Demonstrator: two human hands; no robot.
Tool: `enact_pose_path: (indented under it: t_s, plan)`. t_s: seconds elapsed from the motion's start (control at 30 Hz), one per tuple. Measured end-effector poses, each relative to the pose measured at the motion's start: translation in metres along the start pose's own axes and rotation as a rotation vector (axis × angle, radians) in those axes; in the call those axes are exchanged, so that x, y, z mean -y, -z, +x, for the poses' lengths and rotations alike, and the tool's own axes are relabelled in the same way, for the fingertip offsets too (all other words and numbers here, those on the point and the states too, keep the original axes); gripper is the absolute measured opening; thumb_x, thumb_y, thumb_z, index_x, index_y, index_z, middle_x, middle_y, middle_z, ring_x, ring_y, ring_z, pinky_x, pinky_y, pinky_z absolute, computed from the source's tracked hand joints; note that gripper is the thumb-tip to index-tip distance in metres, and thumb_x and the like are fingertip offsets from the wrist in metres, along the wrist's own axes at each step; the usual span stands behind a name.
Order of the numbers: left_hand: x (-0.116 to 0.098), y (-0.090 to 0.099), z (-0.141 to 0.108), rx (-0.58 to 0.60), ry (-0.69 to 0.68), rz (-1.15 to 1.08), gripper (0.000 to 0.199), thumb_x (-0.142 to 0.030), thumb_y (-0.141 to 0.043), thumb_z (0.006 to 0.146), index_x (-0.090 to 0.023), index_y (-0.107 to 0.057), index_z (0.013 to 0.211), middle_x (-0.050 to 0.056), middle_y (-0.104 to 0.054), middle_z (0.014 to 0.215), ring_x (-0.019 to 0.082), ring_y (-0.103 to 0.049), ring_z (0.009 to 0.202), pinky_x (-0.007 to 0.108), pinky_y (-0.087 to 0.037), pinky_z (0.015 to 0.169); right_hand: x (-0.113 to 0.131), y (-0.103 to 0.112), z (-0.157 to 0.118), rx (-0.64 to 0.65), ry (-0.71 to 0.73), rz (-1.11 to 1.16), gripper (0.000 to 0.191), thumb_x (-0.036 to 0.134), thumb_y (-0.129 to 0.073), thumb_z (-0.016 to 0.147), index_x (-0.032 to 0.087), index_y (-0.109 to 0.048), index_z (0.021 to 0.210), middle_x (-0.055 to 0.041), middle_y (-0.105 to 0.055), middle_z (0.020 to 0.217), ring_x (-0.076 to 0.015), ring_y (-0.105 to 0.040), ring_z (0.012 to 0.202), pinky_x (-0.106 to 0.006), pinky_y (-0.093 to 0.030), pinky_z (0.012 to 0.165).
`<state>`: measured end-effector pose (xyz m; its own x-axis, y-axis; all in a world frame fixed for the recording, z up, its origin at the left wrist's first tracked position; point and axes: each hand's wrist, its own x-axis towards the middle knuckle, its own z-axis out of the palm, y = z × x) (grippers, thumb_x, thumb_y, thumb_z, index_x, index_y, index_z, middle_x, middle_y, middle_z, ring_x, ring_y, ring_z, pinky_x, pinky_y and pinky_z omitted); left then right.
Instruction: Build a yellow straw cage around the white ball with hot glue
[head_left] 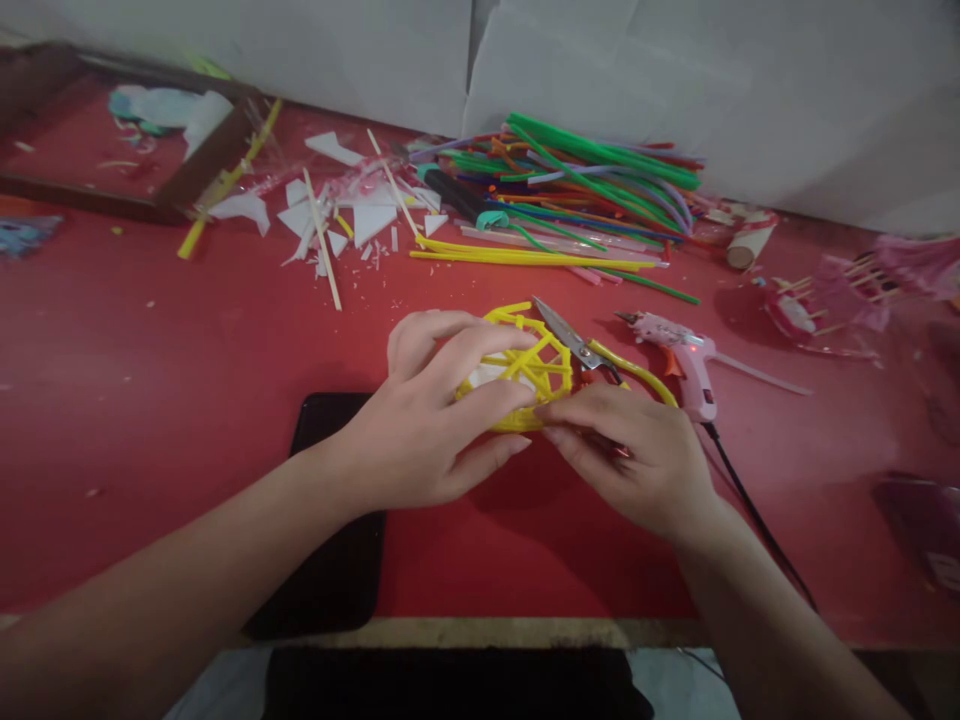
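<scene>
Hands [427,415], half-curled, hold a yellow lattice frame [525,364]

Red tabletop [187,340] with a pale, worn front edge [465,632], standing against a grey-white wall [337,60] interrupted by a narrow dark gap [478,25]. Lighting is dim. The pale, partly hidden surface [666,682] below is probably the floor.

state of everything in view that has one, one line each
yellow lattice, held by left hand, right hand at its rim
glue gun, red light lit, glue stick sticking out
scissors, lying flat, handles partly hidden
black slab, flat, partly covered
pipe cleaners, loosely heaped
white scraps, cut up, scattered
</scene>
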<state>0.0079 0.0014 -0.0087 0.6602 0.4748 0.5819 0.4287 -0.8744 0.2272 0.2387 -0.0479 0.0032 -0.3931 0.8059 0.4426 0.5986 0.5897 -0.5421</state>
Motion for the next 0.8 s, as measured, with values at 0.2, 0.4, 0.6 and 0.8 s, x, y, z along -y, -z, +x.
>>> enact_pose_path:
  t_s: [0.2,0.4,0.6,0.8]
  plan:
    - [0.0002,-0.0001,0.0017,0.030,0.012,-0.011,0.012,-0.031,-0.057,0.098,-0.022,-0.063,0.101,0.014,-0.059,0.141,0.035,-0.051,0.126,0.061,-0.043,0.105,0.0080,-0.0088,0.0005,-0.032,0.007,0.024,0.015,0.011,-0.065,0.093,0.022,-0.071,0.102,-0.0008,-0.081,0.093,-0.0125,-0.077,0.082,-0.022,-0.061,0.076]
    - [-0.0015,0.0013,0.0032,0.030,-0.017,0.000,0.006,-0.026,-0.057,0.097,-0.022,-0.062,0.095,0.013,-0.054,0.145,0.034,-0.048,0.129,0.060,-0.046,0.105,0.0089,-0.0076,0.0001,-0.038,-0.027,-0.001,0.014,0.013,-0.065,0.093,0.024,-0.071,0.098,0.0017,-0.081,0.089,-0.0121,-0.076,0.075,-0.023,-0.061,0.069]
    - [-0.0034,-0.0005,0.0033,-0.011,-0.047,0.035,0.005,-0.022,-0.059,0.096,-0.020,-0.064,0.097,0.011,-0.055,0.143,0.033,-0.051,0.123,0.057,-0.044,0.104,0.0098,-0.0077,-0.0006,-0.050,-0.052,-0.014,0.011,0.012,-0.067,0.090,0.023,-0.069,0.092,0.0028,-0.079,0.083,-0.0098,-0.074,0.069,-0.019,-0.057,0.060]
    - [-0.0026,-0.0002,0.0032,-0.020,-0.050,0.041,0.008,-0.022,-0.062,0.095,-0.021,-0.069,0.099,0.010,-0.057,0.142,0.033,-0.050,0.123,0.056,-0.041,0.105,0.0104,-0.0075,-0.0014,-0.047,-0.077,-0.012,0.011,0.013,-0.068,0.089,0.023,-0.068,0.092,0.0040,-0.079,0.083,-0.0086,-0.072,0.065,-0.018,-0.052,0.052]
